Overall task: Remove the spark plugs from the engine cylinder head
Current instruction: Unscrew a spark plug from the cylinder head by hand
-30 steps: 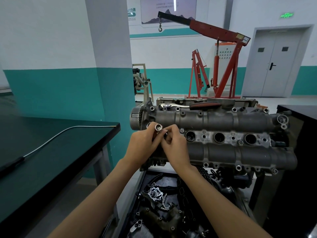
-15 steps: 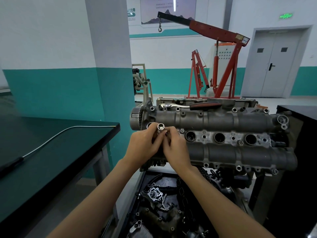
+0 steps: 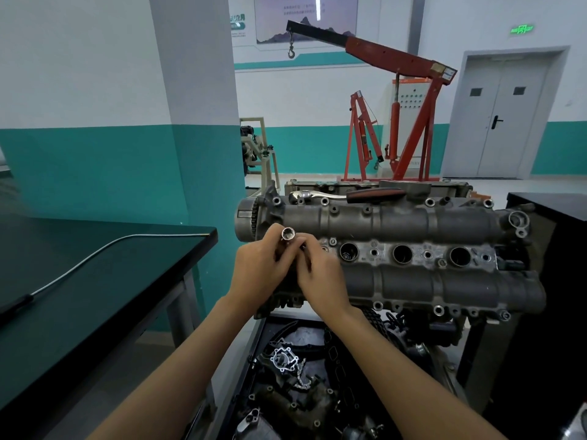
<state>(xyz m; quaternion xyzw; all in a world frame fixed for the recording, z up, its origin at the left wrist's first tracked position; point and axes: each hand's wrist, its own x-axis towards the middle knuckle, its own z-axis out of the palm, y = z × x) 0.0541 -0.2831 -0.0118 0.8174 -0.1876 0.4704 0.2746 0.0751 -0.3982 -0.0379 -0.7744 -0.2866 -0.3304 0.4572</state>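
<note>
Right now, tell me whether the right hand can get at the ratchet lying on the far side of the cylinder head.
Probably yes: the ratchet lies uncovered, nothing standing before it, though the right hand is busy at the socket.

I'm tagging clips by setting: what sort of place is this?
Probably an automotive training workshop: a bare engine cylinder head on a stand, a red engine hoist behind, and loose engine parts in a tray below.

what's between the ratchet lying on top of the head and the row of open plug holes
In the head view, one rounded cam cover ridge of the cylinder head runs between the ratchet and the plug holes. Nothing loose rests on it.
</note>
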